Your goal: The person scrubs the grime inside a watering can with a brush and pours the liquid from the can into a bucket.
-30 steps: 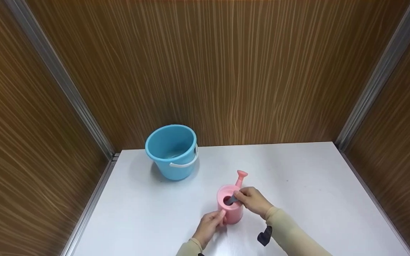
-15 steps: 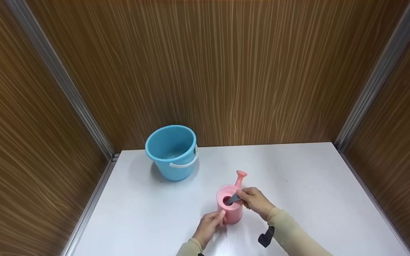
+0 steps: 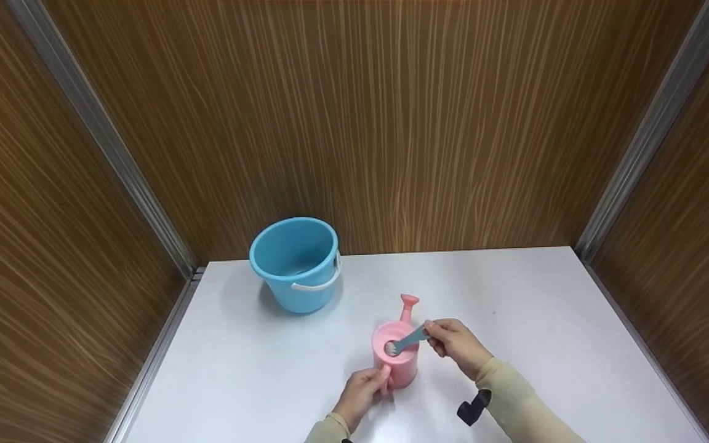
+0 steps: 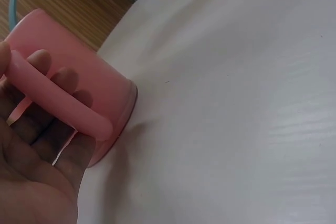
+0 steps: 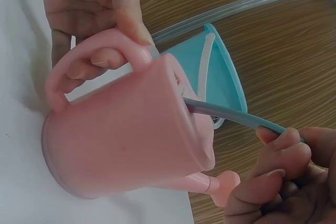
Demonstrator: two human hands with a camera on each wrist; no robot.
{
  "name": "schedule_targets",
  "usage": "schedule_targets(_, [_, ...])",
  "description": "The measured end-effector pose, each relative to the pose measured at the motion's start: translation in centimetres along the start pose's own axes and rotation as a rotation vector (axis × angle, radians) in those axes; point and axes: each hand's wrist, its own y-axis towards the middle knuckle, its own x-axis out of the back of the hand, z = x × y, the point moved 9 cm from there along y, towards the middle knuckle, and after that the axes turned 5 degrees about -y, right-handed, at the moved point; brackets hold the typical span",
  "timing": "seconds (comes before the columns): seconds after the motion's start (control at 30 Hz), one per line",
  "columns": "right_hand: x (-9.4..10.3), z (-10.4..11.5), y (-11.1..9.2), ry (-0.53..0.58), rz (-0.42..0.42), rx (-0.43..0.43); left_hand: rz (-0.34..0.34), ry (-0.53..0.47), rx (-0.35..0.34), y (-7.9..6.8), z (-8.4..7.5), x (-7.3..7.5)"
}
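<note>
A pink watering can [image 3: 403,373] stands upright on the white table, its spout pointing toward the back. My left hand [image 3: 358,392] grips its handle, fingers curled through the loop, as the left wrist view shows. With thumb and fingers, my right hand [image 3: 458,346] pinches the end of a slim blue-grey brush [image 3: 412,338]. The brush slants down to the can's round top opening, where its white bristles show. From the side, in the right wrist view, the brush handle [image 5: 236,115] rises out of the can's top [image 5: 121,135].
A light blue bucket [image 3: 300,294] with a white handle stands at the back left of the white table [image 3: 237,381]. Wood-grain panels [image 3: 379,123] close in the back and both sides, with metal strips along the corners.
My right hand has drawn back to the right, pulling the brush partly up, so its white bristles now show at the opening. The left hand has kept its grip on the can.
</note>
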Motion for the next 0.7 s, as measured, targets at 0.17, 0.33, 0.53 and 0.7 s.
schedule_targets(0.17, [-0.1, 0.5, -0.2, -0.012, -0.007, 0.003, -0.021, -0.048, 0.029, 0.1, 0.6, 0.1])
schedule_targets(0.33, [-0.8, 1.9, -0.7, -0.054, -0.01, -0.016, -0.036, -0.068, 0.056, 0.2, 1.2, -0.1])
schedule_targets(0.53, [-0.9, 0.1, 0.5, -0.096, -0.033, -0.039, -0.018, -0.083, 0.034, 0.4, 1.0, -0.5])
schedule_targets(0.7, [-1.2, -0.1, 1.0, -0.148, -0.049, -0.036, -0.013, -0.065, 0.035, 0.6, 0.7, -0.4])
